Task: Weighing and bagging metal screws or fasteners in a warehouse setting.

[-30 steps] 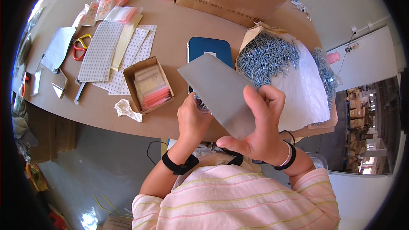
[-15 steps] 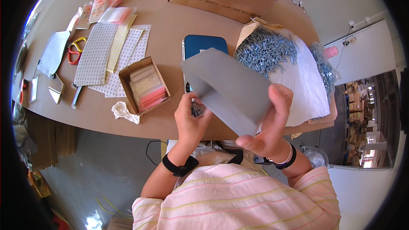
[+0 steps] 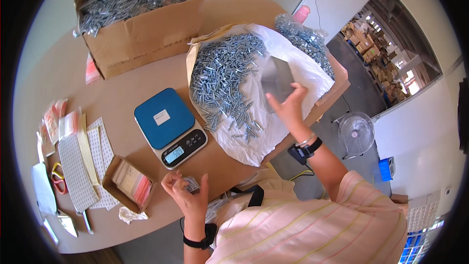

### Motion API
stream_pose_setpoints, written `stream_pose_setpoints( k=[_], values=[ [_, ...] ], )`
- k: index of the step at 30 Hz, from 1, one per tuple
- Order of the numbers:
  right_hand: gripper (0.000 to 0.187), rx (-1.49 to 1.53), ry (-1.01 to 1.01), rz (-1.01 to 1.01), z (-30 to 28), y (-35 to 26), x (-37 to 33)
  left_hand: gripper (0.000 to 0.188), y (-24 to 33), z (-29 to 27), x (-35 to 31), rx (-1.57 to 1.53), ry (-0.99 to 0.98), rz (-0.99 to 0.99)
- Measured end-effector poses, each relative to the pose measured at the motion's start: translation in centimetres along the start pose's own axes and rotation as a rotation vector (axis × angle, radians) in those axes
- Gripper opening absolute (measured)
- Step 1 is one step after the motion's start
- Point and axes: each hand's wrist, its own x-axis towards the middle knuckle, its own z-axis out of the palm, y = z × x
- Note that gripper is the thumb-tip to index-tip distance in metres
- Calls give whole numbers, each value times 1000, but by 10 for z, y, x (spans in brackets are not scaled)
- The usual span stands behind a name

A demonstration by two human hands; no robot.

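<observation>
My right hand (image 3: 291,105) holds a blurred grey scoop-like tray (image 3: 279,79) over the white sheet (image 3: 305,66), its thumb and fingers pinching the near end. Beside the tray spreads a big pile of silver screws (image 3: 220,71). My left hand (image 3: 188,193) is curled around a small clear bag (image 3: 192,184) with something silvery in it, at the front of the table. The bag is partly hidden by the fingers. Just beyond it stands a digital scale (image 3: 166,120) with a blue platform and a lit display; nothing but a white label shows on the platform.
Left of my left hand is a small carton (image 3: 115,176) of red-edged zip bags, then label sheets (image 3: 78,171) and scissors (image 3: 58,180). A large cardboard box (image 3: 141,36) of bagged screws stands at the back. A clear bag of screws (image 3: 308,41) lies beyond the sheet; a fan (image 3: 356,134) stands on the floor.
The view has swung right. My right hand has carried the grey tray away from the left hand to above the white sheet. The left hand keeps the small bag near the table's front edge.
</observation>
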Motion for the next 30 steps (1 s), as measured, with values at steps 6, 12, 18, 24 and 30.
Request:
stream_pose_setpoints(
  k=[6, 12, 18, 24, 30],
  values=[
    [81, 231, -89, 55, 54, -81, 10, 44, 13, -19, -2, 146, -205, -144],
    [86, 389, 36, 273, 77, -69, 29, 47, 9, -19, -5, 186, -222, -117],
    [85, 1043, 192, 712, 39, -37, 26, 52, 17, -37, 8, 209, -356, -130],
    [72, 1357, 25, 880, 0, -43, 36, 49, 28, -67, 29, 263, -574, -110],
    [51, 1476, -593, 632, 11, -108, 57, 27, 30, -67, 39, 335, -549, -65]
  ],
)
